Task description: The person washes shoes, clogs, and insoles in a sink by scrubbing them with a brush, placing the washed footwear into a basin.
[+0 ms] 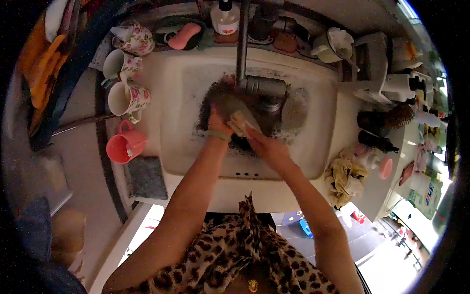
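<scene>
In the head view both arms reach into a white sink (171,122) under a dark faucet (264,85). My left hand (219,121) is at a greyish, shoe-like item (234,109), its fingers partly hidden by it. My right hand (267,147) is closed around the end of a light-coloured brush (241,122), which lies against that item. Dark, wet-looking material (210,100) surrounds the item beneath the faucet. A second greyish oval item (295,109) rests in the basin to the right of the drain.
Flowered mugs (119,98) and a pink mug (122,147) stand left of the sink. Behind it are a soap bottle (225,19) and a pink sponge (185,36). On the right are a crumpled cloth (344,179), a hairbrush (399,116) and several bottles.
</scene>
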Available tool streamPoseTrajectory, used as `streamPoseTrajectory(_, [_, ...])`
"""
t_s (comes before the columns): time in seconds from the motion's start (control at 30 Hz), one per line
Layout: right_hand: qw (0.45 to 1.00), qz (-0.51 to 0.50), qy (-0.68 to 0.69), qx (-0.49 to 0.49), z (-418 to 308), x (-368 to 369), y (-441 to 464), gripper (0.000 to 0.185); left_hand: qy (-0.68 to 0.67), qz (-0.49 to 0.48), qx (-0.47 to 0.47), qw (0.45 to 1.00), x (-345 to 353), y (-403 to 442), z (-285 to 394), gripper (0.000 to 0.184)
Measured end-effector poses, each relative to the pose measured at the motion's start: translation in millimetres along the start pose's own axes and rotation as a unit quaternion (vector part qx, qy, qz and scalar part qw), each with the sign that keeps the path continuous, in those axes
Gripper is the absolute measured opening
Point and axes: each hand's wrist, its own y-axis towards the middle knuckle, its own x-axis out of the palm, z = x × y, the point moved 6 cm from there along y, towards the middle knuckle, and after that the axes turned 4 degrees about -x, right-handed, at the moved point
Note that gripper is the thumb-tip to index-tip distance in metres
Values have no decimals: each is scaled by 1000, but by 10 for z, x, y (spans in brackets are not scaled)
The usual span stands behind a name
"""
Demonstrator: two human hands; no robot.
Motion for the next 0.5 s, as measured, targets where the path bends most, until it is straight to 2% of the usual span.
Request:
streamPoseTrajectory(0.03, [995, -35, -90, -12, 268, 55, -49, 33, 21, 13, 31, 999, -32, 7, 63, 46])
streamPoseTrajectory(0.1, [995, -42, -80, 37, 492, 143, 6, 35, 40, 58, 67, 995, -14, -55, 91, 46])
streamPoseTrajectory(0.13, [995, -10, 20, 98, 535, 139, 133, 36, 39, 86, 70, 993, 118, -124, 11, 45])
streamPoseTrajectory(0.17, [990, 15, 75, 119, 496, 174, 209, 38, 38, 114, 74, 990, 213, -173, -63, 44])
streamPoseTrajectory(0.2, [981, 43, 130, 137, 452, 205, 285, 39, 73, 92, 61, 991, 173, -159, -159, 46])
streamPoseTrajectory(0.27, [981, 62, 139, 121, 244, 294, 256, 41, 142, 54, 29, 988, -65, -176, -354, 51])
streamPoseTrajectory(0.37, [979, 21, 124, 160, 25, 185, 31, 41, 111, 121, -26, 986, -86, -317, -506, 57])
streamPoseTrajectory(0.47, [992, 21, 88, 87, 147, -127, -223, 42, 107, 93, 35, 989, -192, -144, -322, 60])
streamPoseTrajectory(0.5, [992, 8, 58, 109, 225, -122, -189, 42, 102, 82, 34, 991, -149, -97, -255, 59])
